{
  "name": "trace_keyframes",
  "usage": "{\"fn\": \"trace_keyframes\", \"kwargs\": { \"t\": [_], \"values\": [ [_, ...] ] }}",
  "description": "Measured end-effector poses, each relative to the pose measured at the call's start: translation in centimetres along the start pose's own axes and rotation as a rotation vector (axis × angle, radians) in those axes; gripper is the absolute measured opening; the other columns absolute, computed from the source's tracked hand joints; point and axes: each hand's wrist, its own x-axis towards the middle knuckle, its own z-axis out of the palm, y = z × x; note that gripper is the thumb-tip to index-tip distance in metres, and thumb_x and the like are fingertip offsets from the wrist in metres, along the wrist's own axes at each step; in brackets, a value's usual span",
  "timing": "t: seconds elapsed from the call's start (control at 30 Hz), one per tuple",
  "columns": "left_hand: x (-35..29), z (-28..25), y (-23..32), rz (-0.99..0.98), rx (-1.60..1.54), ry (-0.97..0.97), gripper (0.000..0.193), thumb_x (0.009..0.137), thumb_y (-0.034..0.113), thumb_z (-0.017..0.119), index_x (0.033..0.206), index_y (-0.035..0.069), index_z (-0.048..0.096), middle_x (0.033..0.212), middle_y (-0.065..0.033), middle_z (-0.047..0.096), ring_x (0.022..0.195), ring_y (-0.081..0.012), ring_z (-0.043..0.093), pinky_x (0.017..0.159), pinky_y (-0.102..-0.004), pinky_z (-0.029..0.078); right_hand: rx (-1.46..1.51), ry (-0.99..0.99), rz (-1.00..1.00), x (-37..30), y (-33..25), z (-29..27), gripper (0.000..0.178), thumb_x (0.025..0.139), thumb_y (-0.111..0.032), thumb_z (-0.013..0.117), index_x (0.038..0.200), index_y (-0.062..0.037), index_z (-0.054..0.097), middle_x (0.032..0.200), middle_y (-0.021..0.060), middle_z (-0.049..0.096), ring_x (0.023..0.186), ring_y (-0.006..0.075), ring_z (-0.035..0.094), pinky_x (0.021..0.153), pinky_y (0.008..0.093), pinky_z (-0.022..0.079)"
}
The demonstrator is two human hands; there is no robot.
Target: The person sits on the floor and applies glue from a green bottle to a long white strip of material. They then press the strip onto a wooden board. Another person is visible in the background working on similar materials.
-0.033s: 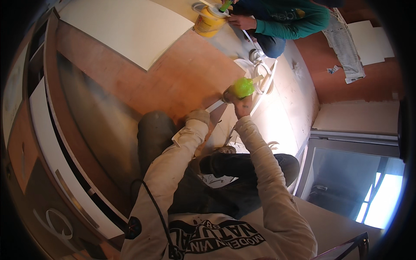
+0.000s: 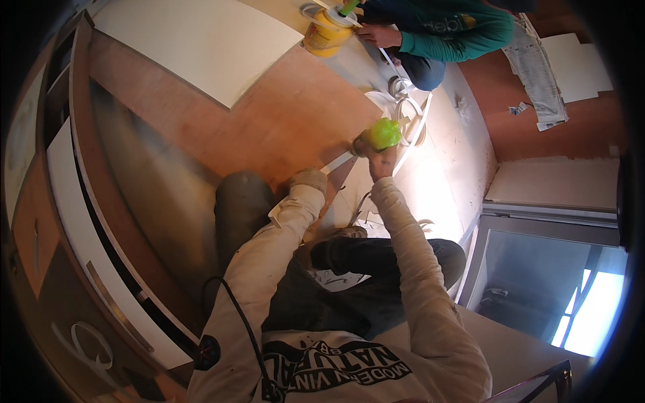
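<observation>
My left hand [image 2: 309, 178], mostly covered by its beige cuff, is closed around a narrow white strip [image 2: 338, 162]. The strip shows on both sides of this hand, its near end by my left forearm. My fingers there are largely hidden. Farther right, my right hand [image 2: 381, 163] grips a glossy, lumpy, bright green object [image 2: 385, 134] whose exact kind I cannot make out. A pale flat piece pokes out beside it. The strip's far end reaches close to the right hand's fingers.
Across from me a person in a green sleeve [image 2: 430, 46] works over a yellow tub [image 2: 326, 39]. Coiled white strips [image 2: 408, 111] lie beyond my right hand. A large white panel [image 2: 201, 47] lies on reddish-brown board [image 2: 269, 127]. A framed glass pane [image 2: 537, 275] is at right.
My right hand and the green object have shifted slightly to the right. The left hand stays almost in place.
</observation>
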Motion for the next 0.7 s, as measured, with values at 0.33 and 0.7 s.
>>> {"fn": "trace_keyframes", "kwargs": {
  "t": [0.33, 0.7],
  "values": [
    [2.0, 0.4, 1.6, 0.004, -0.021, -0.087, 0.025, 0.09, 0.02, 0.057, 0.11, 0.008, 0.068, 0.116, -0.0143, 0.064, 0.105, -0.0294, 0.065, 0.079, -0.0418, 0.056, 0.1, -0.037, 0.032, 1.6, 0.4, -0.7, 0.052, 0.066, -0.005, 0.08, 0.113, -0.0036, 0.056, 0.105, 0.0076, 0.064, 0.096, 0.0205, 0.063, 0.086, 0.0338, 0.05],
    [1.4, -2.7, 2.6, -0.044, -0.071, 0.022, 0.025, 0.089, 0.02, 0.058, 0.109, 0.007, 0.066, 0.108, -0.0132, 0.067, 0.101, -0.0274, 0.068, 0.075, -0.0416, 0.057, 0.162, -0.028, 0.068, 1.6, -0.5, -1.1, 0.046, 0.068, -0.003, 0.079, 0.11, -0.0022, 0.06, 0.1, 0.0071, 0.065, 0.092, 0.0208, 0.063, 0.084, 0.0337, 0.05]
  ]
}}
